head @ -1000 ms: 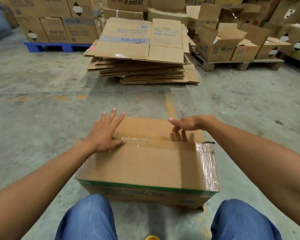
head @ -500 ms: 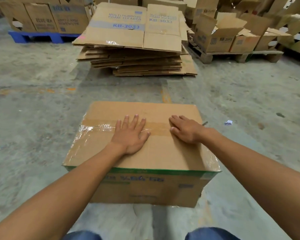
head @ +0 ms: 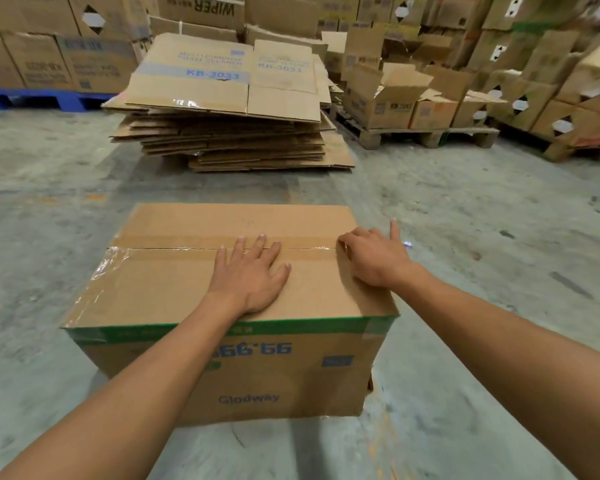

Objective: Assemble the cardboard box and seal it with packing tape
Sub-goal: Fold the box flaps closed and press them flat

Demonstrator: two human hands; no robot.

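Note:
A brown cardboard box (head: pixel 174 289) with a green stripe and blue upside-down print stands on the concrete floor in front of me. Its top flaps are closed. Clear packing tape (head: pixel 160 249) runs along the centre seam and down the left side. My left hand (head: pixel 248 271) lies flat on the top, fingers spread across the seam. My right hand (head: pixel 373 256) presses on the top's right edge at the seam's end, index finger pointing outward. No tape dispenser is in view.
A stack of flattened cartons (head: pixel 229 109) lies on the floor just beyond the box. Open boxes on a wooden pallet (head: pixel 426 136) stand at the right. Stacked cartons on a blue pallet (head: pixel 42 98) fill the back left. A small scrap (head: pixel 408 244) lies on the floor by my right hand.
Both hands have slid to the right along the taped seam; my right hand has reached the box's right edge. The view has risen, so the box's front face shows more.

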